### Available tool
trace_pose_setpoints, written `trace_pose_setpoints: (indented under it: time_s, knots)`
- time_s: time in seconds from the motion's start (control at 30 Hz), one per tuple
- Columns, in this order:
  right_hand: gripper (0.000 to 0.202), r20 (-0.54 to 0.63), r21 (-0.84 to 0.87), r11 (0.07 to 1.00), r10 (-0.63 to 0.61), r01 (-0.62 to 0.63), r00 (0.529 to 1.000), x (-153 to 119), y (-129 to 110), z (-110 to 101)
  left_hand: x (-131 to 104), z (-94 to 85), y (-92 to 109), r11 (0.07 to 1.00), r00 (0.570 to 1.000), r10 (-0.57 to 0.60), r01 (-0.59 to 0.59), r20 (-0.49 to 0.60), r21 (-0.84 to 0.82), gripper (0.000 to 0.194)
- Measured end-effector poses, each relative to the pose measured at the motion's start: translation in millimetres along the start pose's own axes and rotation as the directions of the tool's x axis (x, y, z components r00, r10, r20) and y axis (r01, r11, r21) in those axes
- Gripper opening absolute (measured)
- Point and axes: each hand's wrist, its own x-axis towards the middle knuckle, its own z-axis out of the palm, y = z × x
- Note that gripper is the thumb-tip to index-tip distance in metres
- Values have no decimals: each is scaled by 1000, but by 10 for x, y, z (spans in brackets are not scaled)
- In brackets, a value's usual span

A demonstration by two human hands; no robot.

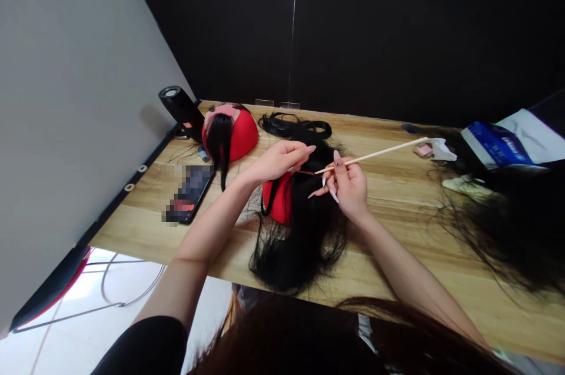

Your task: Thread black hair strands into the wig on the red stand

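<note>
A red dome-shaped form lies on the wooden table, largely covered by long black hair that spreads toward the front edge. My right hand pinches a thin light wooden stick between thumb and finger. The stick's tip points left, over a narrow reddish parting in the hair. My left hand is at the upper left of the form, its thumb and fingers pressed together; whatever they hold is too small to make out.
Left of my arms are a second red form with black hair, a black cylindrical speaker and a phone. A blue and white package and loose black hair lie at the right. A dark partition stands behind.
</note>
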Motion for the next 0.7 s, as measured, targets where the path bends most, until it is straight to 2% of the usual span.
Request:
trace_pose_setpoints:
  time_s: [0.2,0.3,0.37,0.43,0.5,0.53,0.6,0.7]
  knots:
    - [43,-50,-41,999,3,-5,999,-7,-24,1,-1,19,20,1000,1000,-5,5,8,-6,48]
    - [34,-74,-268,952,-171,146,982,-43,-45,-47,0,26,9,999,1000,6,-5,16,-46,47]
    - [26,-26,-492,812,-374,314,927,-68,-84,-82,0,26,-1,996,1000,19,-18,7,-89,47]
    - [17,90,-615,634,-533,468,841,-85,-137,-104,-1,18,-6,990,1000,29,-31,-12,-137,46]
    - [12,192,-617,544,-597,569,779,-94,-184,-108,-4,4,-4,981,999,29,-33,-21,-189,45]
    - [12,218,-605,536,-599,589,770,-96,-199,-105,-5,-3,1,977,999,29,-33,-25,-210,45]
    - [13,227,-585,574,-562,573,795,-99,-206,-96,-9,-15,14,972,999,30,-37,-35,-231,44]
    - [13,199,-546,679,-464,491,863,-106,-177,-94,-14,-15,34,974,998,39,-51,-59,-219,44]
